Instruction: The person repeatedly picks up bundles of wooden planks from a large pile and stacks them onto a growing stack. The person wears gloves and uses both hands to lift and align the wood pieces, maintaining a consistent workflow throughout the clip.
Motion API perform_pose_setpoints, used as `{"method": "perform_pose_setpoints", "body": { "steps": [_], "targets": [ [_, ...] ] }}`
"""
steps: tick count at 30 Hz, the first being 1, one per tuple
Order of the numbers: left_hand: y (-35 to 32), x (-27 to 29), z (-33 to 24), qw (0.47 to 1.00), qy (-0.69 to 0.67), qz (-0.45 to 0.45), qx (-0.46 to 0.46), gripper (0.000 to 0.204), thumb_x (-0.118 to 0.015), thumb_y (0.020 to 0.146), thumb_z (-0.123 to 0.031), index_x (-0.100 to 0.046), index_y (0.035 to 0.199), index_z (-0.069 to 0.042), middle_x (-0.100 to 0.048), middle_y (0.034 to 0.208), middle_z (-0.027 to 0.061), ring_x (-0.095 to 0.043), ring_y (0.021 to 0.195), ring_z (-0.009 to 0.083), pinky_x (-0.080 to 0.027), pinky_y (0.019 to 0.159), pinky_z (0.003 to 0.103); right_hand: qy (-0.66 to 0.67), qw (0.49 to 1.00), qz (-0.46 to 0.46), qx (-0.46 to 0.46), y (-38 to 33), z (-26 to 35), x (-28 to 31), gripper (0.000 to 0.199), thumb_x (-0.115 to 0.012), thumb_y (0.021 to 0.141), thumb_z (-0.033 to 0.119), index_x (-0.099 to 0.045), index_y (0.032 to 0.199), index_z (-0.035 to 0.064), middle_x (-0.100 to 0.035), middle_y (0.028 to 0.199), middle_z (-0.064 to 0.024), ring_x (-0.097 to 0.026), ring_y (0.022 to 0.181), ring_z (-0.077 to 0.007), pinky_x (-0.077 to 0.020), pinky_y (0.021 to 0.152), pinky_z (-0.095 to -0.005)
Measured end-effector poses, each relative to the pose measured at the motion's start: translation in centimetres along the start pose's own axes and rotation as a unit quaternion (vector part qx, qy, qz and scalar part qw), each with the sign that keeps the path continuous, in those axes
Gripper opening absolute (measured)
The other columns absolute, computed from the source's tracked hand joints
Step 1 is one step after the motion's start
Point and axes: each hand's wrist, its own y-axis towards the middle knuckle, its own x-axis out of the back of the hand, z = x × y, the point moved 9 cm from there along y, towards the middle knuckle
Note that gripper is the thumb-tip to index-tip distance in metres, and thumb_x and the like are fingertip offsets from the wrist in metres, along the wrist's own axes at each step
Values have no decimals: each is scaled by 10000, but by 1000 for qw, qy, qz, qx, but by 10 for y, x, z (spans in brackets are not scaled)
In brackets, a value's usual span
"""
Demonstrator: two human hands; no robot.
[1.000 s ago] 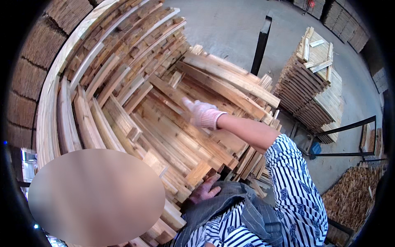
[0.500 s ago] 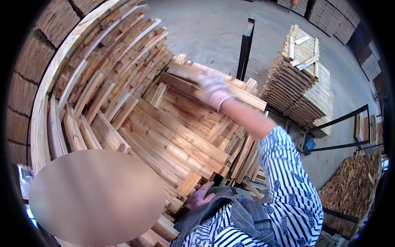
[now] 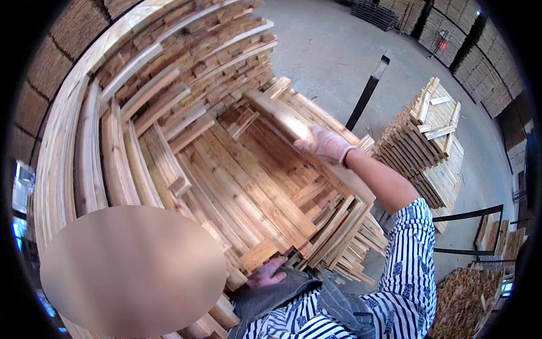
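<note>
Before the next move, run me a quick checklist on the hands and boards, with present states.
1. Right hand on the long board: ok, it appears in contact.
2. Right hand's grip closed: cannot tell, the board's far side is hidden.
3. Right hand covered: ok, a pale glove shows.
4. Left hand well away from the board ends: not ok, it is right by a short wooden piece.
5. Narrow planks at the right evenly aligned: not ok, their ends are staggered.
6. Black post far enough from the right hand: cannot tell, depth is unclear.
</note>
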Motion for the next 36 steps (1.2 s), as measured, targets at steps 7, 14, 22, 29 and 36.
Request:
{"method": "perform_pose_setpoints", "body": {
  "steps": [7,14,22,29,36],
  "targets": [
    [0,7,-20,993,119,3,13,648,-602,967,-407,-435,1498,-76,-501,1480,189,-434,1402,357,-316,1181,444,91,988,78,-93,9,58,-135,557,-372,1032,427,-448,1312,-49,-617,1240,-351,-609,1198,-454,-464,1028,-497],
    [-5,11,-22,999,29,2,45,659,-601,966,-386,-411,1518,-79,-467,1514,187,-415,1422,344,-290,1199,428,-37,999,-1,-11,1,81,-46,800,-669,886,450,-351,1471,7,-516,1385,-299,-550,1245,-435,-452,1047,-480],
    [-2,21,-49,995,96,12,7,674,-614,959,-387,-419,1489,-20,-488,1477,223,-437,1396,361,-307,1185,425,-73,995,32,-53,26,3,-39,868,-699,864,322,-246,1556,59,-542,1347,-305,-575,1226,-439,-484,1012,-475],
    [10,1,-8,996,80,32,-12,685,-606,967,-396,-399,1514,-39,-478,1495,208,-421,1410,357,-282,1201,421,61,998,-14,11,36,35,-105,689,-611,929,361,-360,1475,24,-590,1311,-272,-605,1193,-425,-482,1014,-470],
    [15,-1,8,998,30,1,-53,658,-644,976,-316,-399,1507,-15,-509,1475,198,-434,1406,323,-318,1184,419,-21,965,-221,142,-13,67,-67,479,-597,959,402,-532,1269,43,-563,1352,-241,-567,1219,-393,-479,985,-466]
  ]
}}
